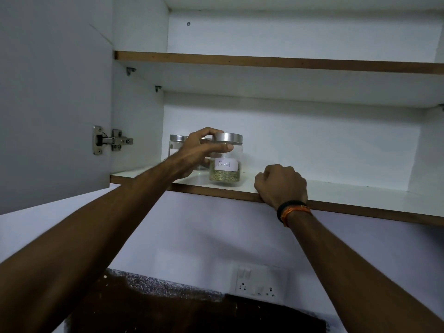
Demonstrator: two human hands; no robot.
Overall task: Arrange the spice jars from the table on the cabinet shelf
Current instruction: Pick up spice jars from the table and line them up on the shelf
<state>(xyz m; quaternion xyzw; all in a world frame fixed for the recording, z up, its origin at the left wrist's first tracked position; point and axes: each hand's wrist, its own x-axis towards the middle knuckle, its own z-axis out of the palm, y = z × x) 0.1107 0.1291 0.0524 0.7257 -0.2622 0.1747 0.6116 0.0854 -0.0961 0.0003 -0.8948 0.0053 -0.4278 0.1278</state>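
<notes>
A clear jar with a silver lid and a white label reading "Fennel" [225,168] stands on the lower cabinet shelf [336,195], half full of greenish seeds. My left hand [201,147] grips it around the neck just under the lid, thumb in front and fingers over the top. Behind my left hand, further left on the shelf, stands a second clear jar with a silver lid [176,145], partly hidden. My right hand [281,183] rests on the shelf's front edge to the right of the fennel jar, fingers curled, holding nothing.
The cabinet door [52,104] hangs open at the left with its metal hinge [110,140]. An upper shelf [276,62] runs above. Below on the wall sits a white switch and socket plate [258,282], above a dark speckled counter [168,306].
</notes>
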